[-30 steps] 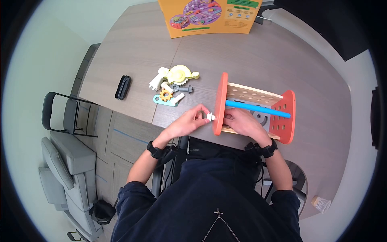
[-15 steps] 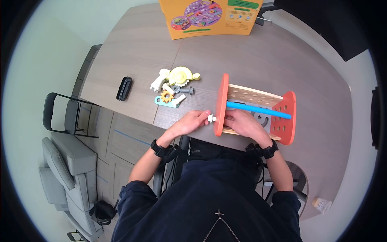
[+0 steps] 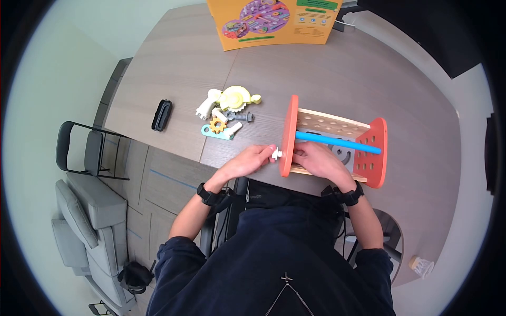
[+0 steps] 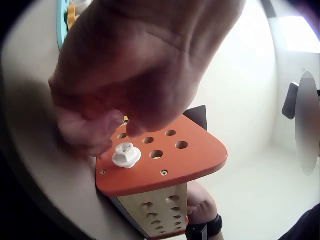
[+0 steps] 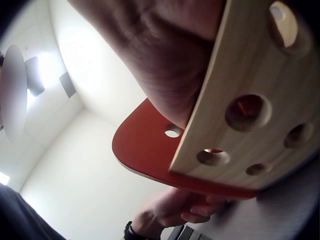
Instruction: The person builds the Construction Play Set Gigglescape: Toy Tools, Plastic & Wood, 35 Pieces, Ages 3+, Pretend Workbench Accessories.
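Observation:
A white hex-headed bolt (image 3: 277, 154) (image 4: 126, 154) stands in a hole of the orange end panel (image 3: 289, 131) (image 4: 200, 152) of a wooden rack. My left hand (image 3: 249, 160) (image 4: 130, 65) is beside the bolt head with fingers curled; the head is uncovered in the left wrist view, and whether a fingertip touches it is unclear. My right hand (image 3: 320, 160) (image 5: 165, 55) reaches inside the rack against the panel's inner side. Its fingertips, and anything they hold, are hidden behind the perforated wooden side (image 5: 220, 135). A blue bar (image 3: 337, 141) spans the rack.
Left of the rack lie a yellow-green toy part (image 3: 234, 98), a grey screw (image 3: 242, 117), an orange gear (image 3: 217, 125) and a turquoise strip (image 3: 211, 131). A black case (image 3: 162, 115) lies farther left. A yellow box (image 3: 274, 23) stands at the back.
My left fingers have moved off their pinch around the bolt head and drawn together just left of it. My right hand has stayed inside the rack, almost unmoved.

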A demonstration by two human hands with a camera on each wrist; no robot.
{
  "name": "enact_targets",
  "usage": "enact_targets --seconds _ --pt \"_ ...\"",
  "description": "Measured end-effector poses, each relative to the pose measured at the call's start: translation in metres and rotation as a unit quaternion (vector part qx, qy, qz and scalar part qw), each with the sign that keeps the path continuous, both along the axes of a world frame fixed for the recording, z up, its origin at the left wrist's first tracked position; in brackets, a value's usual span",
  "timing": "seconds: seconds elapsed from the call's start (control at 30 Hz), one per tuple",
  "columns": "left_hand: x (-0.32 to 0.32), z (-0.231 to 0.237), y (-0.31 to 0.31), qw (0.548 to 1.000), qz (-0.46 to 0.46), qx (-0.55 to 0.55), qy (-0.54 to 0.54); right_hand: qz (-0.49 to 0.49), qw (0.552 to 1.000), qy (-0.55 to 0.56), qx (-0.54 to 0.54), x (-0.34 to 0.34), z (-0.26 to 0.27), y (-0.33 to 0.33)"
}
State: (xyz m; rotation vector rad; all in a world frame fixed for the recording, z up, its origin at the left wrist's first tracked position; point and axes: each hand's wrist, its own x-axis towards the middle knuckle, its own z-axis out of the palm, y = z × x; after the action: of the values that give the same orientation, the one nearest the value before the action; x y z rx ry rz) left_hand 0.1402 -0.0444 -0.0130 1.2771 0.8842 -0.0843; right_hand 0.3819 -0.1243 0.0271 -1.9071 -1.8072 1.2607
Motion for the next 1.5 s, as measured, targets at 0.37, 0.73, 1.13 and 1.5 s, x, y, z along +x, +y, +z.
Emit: enact_targets --seconds 0.37,0.73,1.13,1.5 --pt "-0.004 0.000 -0.007 0.996 0.040 0.076 -0.038 -0.002 1.000 0.005 -0.008 0.000 -0.003 0.001" --pt "-0.004 -0.013 -0.009 0.972 0.021 0.181 -0.147 0.001 1.000 0.012 0.001 0.001 -0.006 0.000" --pt "0.002 -0.002 -0.006 0.990 0.004 0.118 -0.070 0.000 1.000 0.015 0.006 0.002 -0.008 0.000" --pt "0.004 -0.001 -0.003 0.990 -0.035 0.130 0.038 0.000 1.000 0.017 0.004 0.001 -0.005 0.000"
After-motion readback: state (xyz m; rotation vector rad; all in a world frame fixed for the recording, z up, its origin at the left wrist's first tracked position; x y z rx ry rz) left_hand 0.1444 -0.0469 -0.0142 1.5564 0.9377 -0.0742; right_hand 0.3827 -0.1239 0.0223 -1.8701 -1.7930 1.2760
